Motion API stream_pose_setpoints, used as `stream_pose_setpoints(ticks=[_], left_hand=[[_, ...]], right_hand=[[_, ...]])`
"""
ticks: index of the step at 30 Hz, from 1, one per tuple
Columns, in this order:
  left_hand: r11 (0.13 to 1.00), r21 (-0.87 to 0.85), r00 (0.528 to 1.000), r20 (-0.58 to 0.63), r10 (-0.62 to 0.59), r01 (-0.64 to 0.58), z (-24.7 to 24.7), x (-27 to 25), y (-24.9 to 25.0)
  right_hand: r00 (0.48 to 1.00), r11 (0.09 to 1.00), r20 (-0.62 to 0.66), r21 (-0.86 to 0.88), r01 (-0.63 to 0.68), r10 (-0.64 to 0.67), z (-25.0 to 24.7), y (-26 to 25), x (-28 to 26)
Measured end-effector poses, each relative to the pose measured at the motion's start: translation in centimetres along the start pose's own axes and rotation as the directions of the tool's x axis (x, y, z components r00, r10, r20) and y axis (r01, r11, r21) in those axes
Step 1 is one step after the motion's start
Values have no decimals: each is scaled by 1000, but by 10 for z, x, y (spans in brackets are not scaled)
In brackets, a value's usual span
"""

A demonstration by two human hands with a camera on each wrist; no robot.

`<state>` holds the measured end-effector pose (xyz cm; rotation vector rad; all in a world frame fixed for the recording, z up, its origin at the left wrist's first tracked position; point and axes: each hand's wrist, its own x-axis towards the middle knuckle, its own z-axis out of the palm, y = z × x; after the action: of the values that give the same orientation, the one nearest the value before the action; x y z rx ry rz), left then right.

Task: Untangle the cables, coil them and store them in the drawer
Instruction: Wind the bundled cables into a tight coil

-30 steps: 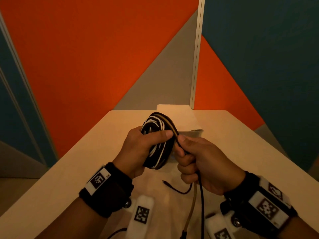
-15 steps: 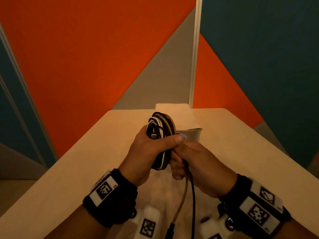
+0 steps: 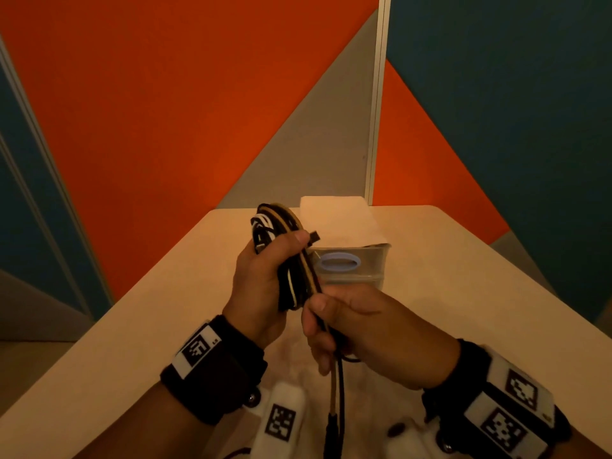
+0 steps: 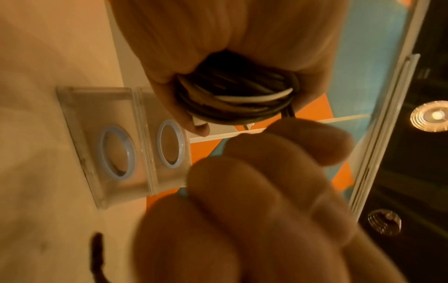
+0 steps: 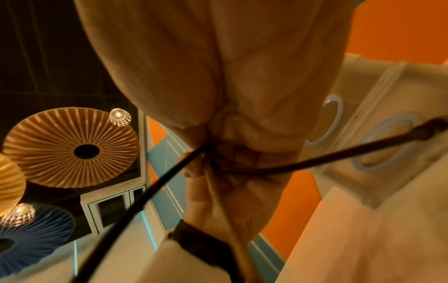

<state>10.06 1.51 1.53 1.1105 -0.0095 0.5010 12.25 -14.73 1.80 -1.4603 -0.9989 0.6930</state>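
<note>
Here the left hand clasps the coiled cables; the right hand, now lower than a second ago, pinches the trailing strands below it. Winding nears completion; the drawer waits just behind.

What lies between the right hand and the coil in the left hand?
Head view: two taut strands, one tan and one black, run from the coil in the left hand into the right hand; nothing else lies between them.
</note>
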Motion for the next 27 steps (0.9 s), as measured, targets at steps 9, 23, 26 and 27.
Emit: stream_pose_setpoints(ticks=[9, 23, 26, 27], left_hand=[[996, 93, 986, 166, -23, 8, 5, -6, -2], [995, 35, 993, 66, 96, -98, 4, -5, -1], [991, -127, 996, 80, -25, 35, 2, -4, 3], [981, -175, 993, 93, -66, 82, 1, -4, 3]], right_hand=[[966, 964, -97, -91, -249, 240, 1, -7, -3], [994, 992, -15, -73, -107, 106, 1, -2, -1], [990, 988, 17, -77, -136, 138, -1, -1, -2], [988, 983, -2, -98, -152, 153, -3, 0, 0]])
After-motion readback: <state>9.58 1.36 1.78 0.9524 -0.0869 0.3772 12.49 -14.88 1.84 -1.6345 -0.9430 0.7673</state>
